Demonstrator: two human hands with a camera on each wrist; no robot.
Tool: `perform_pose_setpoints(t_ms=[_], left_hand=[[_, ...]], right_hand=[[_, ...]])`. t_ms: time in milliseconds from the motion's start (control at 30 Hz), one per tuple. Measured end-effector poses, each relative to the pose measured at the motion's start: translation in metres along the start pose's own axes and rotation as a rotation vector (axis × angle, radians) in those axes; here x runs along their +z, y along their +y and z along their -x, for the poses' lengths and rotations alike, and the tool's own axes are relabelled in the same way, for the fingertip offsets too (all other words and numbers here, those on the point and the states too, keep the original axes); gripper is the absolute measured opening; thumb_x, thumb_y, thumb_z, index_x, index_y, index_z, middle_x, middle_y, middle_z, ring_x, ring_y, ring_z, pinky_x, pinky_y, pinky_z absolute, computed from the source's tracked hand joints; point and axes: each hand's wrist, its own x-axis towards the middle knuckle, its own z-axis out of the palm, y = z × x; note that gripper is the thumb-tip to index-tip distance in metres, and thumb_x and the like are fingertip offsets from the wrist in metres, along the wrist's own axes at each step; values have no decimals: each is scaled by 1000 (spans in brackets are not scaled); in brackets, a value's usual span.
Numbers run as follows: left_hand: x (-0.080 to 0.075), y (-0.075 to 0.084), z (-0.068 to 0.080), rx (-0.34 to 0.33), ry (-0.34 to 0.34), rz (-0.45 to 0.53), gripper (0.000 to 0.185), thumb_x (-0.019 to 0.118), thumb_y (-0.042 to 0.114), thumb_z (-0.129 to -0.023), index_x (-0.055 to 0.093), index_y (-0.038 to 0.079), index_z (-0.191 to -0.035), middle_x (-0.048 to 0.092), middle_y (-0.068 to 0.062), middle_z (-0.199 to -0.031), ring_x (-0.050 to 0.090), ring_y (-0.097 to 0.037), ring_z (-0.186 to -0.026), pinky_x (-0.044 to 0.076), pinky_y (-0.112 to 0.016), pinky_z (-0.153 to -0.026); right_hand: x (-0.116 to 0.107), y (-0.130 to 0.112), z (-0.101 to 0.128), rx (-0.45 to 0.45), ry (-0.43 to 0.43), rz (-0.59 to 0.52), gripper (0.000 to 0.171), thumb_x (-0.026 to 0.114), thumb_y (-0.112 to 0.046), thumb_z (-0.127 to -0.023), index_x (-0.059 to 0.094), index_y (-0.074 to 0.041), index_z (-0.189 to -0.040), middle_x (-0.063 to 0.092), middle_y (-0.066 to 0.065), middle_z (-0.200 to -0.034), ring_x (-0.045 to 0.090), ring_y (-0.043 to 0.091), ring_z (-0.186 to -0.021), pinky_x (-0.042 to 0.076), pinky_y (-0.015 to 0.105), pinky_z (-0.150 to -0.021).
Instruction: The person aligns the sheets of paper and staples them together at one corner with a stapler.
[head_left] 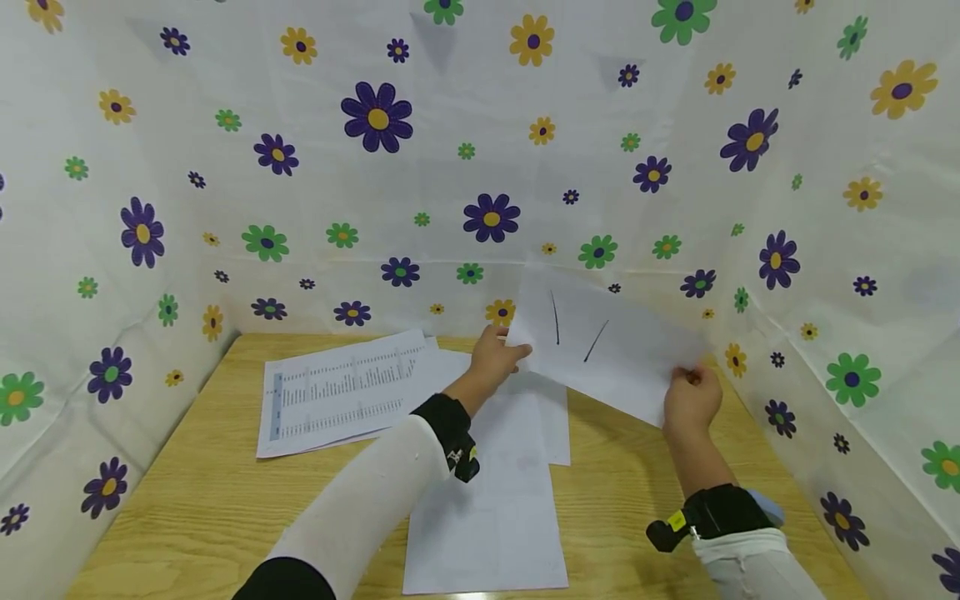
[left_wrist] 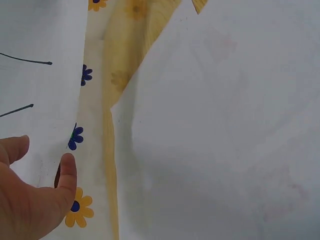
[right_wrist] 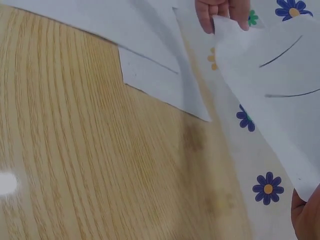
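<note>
A white sheet of paper (head_left: 600, 350) with two dark pen strokes is held up off the wooden table (head_left: 210, 500) at the back right. My left hand (head_left: 495, 357) pinches its left edge, and my right hand (head_left: 692, 393) grips its lower right corner. The left wrist view shows the sheet (left_wrist: 35, 85) with my thumb and finger (left_wrist: 65, 175) on its edge. In the right wrist view the sheet (right_wrist: 270, 95) hangs over the table, with the other hand's fingertips (right_wrist: 220, 10) on its far corner.
Several blank white sheets (head_left: 495, 500) lie in the middle of the table. A printed sheet (head_left: 337, 392) with rows of text lies at the back left. Flowered cloth walls (head_left: 450, 167) close in the table at the back and both sides.
</note>
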Motion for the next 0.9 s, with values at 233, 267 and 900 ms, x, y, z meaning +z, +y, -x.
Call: perform_pose_setpoints(t_ms=[233, 267, 900], left_hand=[[2, 6, 1, -81, 36, 364, 79, 79, 16, -91, 31, 6, -154, 58, -20, -131, 73, -27, -93, 60, -39, -90], [3, 6, 0, -85, 27, 406, 81, 79, 14, -91, 29, 6, -154, 61, -20, -127, 74, -26, -92, 60, -41, -91], [20, 18, 21, 21, -116, 341, 42, 66, -3, -97, 55, 9, -136, 66, -14, -124, 70, -19, -91, 60, -28, -73]], right_hand=[[1, -4, 3, 68, 16, -102, 35, 51, -8, -104, 55, 6, -136, 53, 7, -127, 49, 16, -114, 43, 26, -94], [2, -4, 4, 75, 14, -119, 36, 51, -8, -104, 54, 6, -137, 53, 8, -129, 49, 17, -115, 44, 26, -96], [28, -5, 55, 97, -321, -378, 37, 43, 0, -106, 42, -1, -143, 55, 12, -128, 62, 22, -109, 57, 30, -85]])
